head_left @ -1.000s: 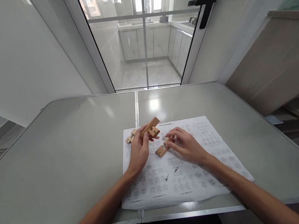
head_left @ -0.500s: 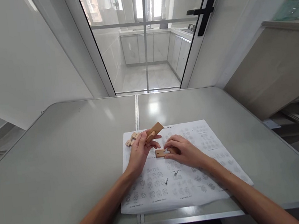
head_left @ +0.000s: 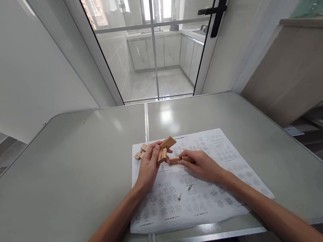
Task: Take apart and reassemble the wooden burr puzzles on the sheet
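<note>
Two brown rectangular wooden bars [head_left: 166,145] sit crossed, seemingly joined, in the left hand's [head_left: 151,160] grip, while one slim wooden strip [head_left: 173,161] held by the right hand [head_left: 199,164] and pale notched wood [head_left: 144,147] over white printed paper [head_left: 173,180] look unjoined.

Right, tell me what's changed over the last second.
The right hand has turned its wooden block from slanted to nearly level, its notch no longer showing. The left hand has tilted its held blocks, bringing them slightly toward the person. Nothing was picked up or let go. The paper and the loose blocks beside the left hand stayed put.
</note>
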Action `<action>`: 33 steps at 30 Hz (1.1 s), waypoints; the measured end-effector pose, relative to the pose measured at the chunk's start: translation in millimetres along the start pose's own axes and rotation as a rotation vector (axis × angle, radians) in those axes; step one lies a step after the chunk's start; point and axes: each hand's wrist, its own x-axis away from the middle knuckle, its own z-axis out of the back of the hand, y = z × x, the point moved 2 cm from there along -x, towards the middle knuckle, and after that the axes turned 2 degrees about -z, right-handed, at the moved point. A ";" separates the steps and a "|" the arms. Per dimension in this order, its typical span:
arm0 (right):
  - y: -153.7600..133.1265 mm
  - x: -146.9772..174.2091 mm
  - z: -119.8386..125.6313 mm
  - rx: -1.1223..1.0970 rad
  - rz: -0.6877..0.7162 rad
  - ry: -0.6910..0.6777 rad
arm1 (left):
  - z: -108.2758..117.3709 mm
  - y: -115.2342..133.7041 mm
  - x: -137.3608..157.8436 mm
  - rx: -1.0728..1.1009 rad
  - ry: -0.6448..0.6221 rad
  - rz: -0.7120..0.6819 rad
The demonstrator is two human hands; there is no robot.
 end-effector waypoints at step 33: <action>-7.6 -0.2 10.3 -1.016 -0.201 -0.199 | 1.0 -9.3 4.6 -0.057 -0.230 -0.031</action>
